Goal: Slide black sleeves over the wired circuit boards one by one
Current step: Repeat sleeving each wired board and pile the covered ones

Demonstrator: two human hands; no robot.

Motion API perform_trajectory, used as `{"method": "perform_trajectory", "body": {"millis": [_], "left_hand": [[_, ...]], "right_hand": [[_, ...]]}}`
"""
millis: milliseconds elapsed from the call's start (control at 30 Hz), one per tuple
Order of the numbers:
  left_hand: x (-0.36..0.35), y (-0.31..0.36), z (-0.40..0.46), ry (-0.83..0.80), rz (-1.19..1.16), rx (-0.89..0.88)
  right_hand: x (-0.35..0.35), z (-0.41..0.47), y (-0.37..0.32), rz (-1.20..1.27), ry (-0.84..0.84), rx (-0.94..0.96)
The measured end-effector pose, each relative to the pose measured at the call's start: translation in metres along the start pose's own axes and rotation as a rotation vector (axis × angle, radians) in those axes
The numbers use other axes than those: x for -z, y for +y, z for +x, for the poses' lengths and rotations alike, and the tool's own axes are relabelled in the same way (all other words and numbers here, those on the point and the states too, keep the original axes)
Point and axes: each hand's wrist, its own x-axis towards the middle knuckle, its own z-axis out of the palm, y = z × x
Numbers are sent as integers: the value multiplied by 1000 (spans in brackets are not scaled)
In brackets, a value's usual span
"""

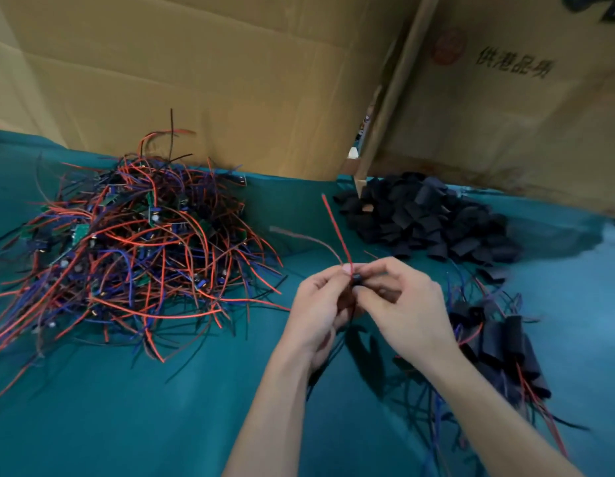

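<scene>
Teal cloth (161,425) covers your bench, w/ cardboard walls (230,80) behind. Your hands meet mid-bench: left hand (319,304) and right hand (402,304) both pinch one black sleeve (357,279) between fingertips, red wire (335,228) sticking up from it. Pile of unsleeved wired boards (134,246) sits well left of your hands; loose sleeve heap (426,218) is beyond your right hand; sleeved boards (498,346) lie just right of your right wrist.
</scene>
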Motion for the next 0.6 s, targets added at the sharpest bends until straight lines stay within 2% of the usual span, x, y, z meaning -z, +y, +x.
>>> {"method": "perform_trajectory", "body": {"millis": [133,233,400,600], "left_hand": [[1,1,1,-5,-17,25],[2,-1,3,-18,6,33],[2,-3,1,-78,-6,53],[2,-6,0,19,59,-48]], "right_hand": [[4,13,2,-68,50,-43],[4,13,6,-69,24,-87],[7,16,12,379,71,-337],[15,14,12,247,-81,-224]]}}
